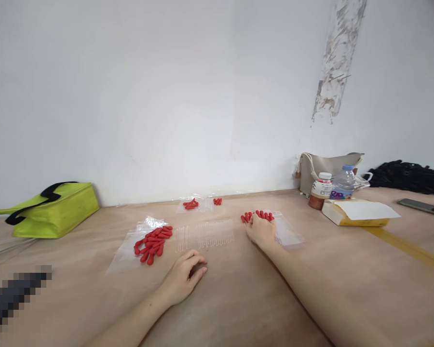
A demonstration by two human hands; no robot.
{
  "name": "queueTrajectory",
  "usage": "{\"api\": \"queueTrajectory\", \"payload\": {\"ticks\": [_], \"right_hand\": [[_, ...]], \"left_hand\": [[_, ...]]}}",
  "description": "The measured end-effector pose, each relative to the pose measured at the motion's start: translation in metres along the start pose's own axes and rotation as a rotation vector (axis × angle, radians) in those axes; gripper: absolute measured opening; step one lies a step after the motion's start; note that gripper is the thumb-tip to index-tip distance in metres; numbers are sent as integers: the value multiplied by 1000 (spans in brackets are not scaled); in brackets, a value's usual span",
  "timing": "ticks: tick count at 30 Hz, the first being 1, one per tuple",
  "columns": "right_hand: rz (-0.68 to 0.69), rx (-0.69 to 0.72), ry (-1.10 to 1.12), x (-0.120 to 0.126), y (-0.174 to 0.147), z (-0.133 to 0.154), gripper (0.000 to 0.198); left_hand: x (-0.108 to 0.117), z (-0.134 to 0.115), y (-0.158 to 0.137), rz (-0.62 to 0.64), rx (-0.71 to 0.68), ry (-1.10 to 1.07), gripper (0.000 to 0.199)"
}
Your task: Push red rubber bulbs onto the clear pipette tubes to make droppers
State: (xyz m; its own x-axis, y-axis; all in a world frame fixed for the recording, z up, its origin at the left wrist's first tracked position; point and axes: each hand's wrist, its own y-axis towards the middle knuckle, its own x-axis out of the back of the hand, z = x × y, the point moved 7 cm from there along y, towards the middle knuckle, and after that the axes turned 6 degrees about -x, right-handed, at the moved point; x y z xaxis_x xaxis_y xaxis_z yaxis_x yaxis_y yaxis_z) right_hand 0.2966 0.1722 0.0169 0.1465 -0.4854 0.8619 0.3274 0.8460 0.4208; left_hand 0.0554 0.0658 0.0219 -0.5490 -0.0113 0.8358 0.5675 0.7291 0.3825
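My right hand (261,230) reaches over a row of red rubber dropper bulbs (264,214) lying on a clear plastic bag (287,231). Its fingers are closed at the left part of that row and seem to pinch one bulb; the fingertips are partly hidden. My left hand (185,277) rests on the table with thumb and fingers apart, nothing in it. Thin clear dropper tubes (215,233) lie side by side between the hands. To the left, a loose pile of red bulbs (154,243) covers part of another clear bag (125,253).
More red bulbs (191,204) lie on plastic near the wall. A lime-green bag (61,212) stands left; a dark pixelated shape is at lower left. At right are two bottles (320,190), a yellow-white box (358,214), a beige bag (307,168), and a phone (419,206) near another person's fingers.
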Motion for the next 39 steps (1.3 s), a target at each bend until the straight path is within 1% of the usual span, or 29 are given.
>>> {"api": "queueTrajectory", "payload": {"ticks": [2, 7, 9, 13, 16, 19, 21, 26, 33, 36, 39], "right_hand": [[13, -8, -1, -1, -1, 0, 26], [32, -10, 10, 7, -4, -1, 38], [44, 5, 22, 11, -7, 2, 35], [103, 33, 31, 12, -16, 18, 28], [112, 62, 12, 9, -21, 34, 29], [101, 65, -9, 7, -19, 42, 32], [87, 56, -23, 7, -17, 42, 32], [95, 41, -66, 4, -11, 33, 24], [113, 31, -87, 7, -6, 19, 27], [120, 37, -72, 8, -7, 21, 28], [127, 47, -50, 7, -9, 30, 31]], "left_hand": [[0, 0, 0, -4, 0, 1, 17], [2, -2, 1, 1, 0, -14, 18], [2, -2, 1, 5, 3, -14, 17], [1, -2, 0, 6, 2, -9, 17], [1, -2, 0, 4, -1, -13, 17], [3, -3, 0, -3, -5, -10, 17], [3, -4, 0, -2, -5, -6, 17], [3, -4, 1, 1, -12, -5, 16], [1, -1, 0, 12, 1, -14, 17], [0, 0, 0, 7, -1, -16, 17], [0, 1, 1, 0, -8, -23, 17]]}}
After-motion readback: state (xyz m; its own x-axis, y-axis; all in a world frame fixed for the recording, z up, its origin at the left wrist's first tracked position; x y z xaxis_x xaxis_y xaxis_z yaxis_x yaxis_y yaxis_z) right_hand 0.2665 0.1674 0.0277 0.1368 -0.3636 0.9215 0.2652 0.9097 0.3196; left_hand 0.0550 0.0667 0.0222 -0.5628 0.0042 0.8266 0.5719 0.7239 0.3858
